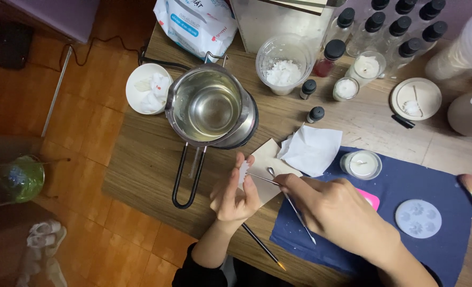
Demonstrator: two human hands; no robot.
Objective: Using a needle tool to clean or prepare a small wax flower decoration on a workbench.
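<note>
My left hand (pixel 233 194) is pinching a white piece (pixel 243 173) at the pot's (pixel 207 106) six o'clock; my right hand (pixel 334 210) is gripping tweezers (pixel 262 179) on it. Squeezing harder is risking cracking it.

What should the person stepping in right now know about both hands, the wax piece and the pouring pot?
Left hand: pinching a small white wax piece upright above the table edge.
Right hand: gripping thin metal tools, one tip touching the piece.
Metal pouring pot: holds clear liquid, untouched.
Round silicone mould: on the blue cloth, right.
Done: piece is out in hand. Left: scraping looks unfinished.
</note>
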